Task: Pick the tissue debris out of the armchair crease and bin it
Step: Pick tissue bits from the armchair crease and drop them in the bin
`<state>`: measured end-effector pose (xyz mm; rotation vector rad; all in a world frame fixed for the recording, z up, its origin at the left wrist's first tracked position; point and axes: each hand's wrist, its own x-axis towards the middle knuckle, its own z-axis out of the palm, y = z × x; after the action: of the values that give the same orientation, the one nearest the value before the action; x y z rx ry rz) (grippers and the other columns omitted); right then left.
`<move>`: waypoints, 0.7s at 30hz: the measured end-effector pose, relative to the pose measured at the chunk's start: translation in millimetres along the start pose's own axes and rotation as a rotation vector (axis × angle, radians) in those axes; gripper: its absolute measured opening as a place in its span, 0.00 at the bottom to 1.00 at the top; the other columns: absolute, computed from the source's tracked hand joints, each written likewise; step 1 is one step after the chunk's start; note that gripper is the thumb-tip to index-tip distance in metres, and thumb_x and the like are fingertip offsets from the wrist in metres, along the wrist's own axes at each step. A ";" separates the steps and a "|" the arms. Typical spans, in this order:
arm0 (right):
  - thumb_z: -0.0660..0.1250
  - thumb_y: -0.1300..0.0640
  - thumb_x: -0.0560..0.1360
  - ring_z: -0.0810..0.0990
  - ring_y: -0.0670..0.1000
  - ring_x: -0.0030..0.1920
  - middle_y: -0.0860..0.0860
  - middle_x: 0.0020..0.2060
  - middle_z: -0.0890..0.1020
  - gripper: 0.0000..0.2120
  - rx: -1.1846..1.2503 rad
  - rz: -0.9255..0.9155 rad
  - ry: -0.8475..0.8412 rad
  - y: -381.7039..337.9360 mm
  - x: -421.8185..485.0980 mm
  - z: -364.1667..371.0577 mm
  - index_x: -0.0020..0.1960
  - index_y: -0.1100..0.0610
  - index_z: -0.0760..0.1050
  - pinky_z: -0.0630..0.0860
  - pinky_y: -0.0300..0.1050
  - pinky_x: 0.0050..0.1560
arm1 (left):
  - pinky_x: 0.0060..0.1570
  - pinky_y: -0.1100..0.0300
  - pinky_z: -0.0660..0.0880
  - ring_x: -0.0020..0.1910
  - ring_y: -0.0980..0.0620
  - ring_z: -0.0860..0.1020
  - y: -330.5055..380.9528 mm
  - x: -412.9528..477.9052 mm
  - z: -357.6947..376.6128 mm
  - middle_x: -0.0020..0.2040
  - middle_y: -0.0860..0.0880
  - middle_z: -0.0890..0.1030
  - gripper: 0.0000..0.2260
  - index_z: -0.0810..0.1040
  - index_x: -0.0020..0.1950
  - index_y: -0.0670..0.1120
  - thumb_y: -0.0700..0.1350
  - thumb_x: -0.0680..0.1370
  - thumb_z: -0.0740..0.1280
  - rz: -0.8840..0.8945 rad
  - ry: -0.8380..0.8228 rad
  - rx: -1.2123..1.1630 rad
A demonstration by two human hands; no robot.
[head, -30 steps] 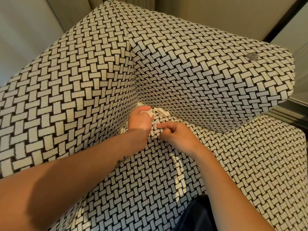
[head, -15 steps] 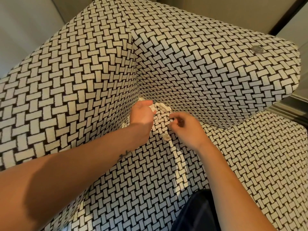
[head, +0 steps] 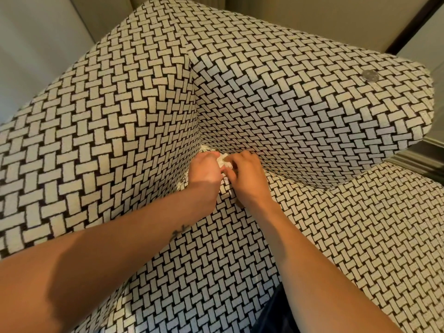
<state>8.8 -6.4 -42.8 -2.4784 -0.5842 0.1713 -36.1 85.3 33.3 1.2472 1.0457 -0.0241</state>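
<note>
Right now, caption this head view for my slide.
In the armchair, left hand and right hand pinch white tissue debris at its crease.

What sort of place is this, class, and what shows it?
Probably an indoor sitting room or lounge: a black-and-cream basket-weave upholstered armchair stands by plain beige walls, with a dark door or window frame at right.

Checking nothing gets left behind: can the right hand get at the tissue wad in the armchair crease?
Likely yes: the right hand pinches the tissue wad at the armchair crease, beside the left hand gripping it too; nothing covers it.
</note>
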 end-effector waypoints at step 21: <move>0.75 0.56 0.75 0.82 0.42 0.48 0.46 0.49 0.83 0.14 0.693 0.153 -0.058 -15.0 -23.4 -48.8 0.58 0.52 0.76 0.80 0.37 0.52 | 0.54 0.58 0.77 0.56 0.50 0.80 -4.9 4.6 -2.2 0.50 0.50 0.79 0.16 0.78 0.62 0.46 0.31 0.81 0.58 0.099 0.032 0.044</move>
<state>-5.6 -30.7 5.7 -1.8423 -0.2859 0.4271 -37.5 87.5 26.7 1.3422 1.0144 0.0494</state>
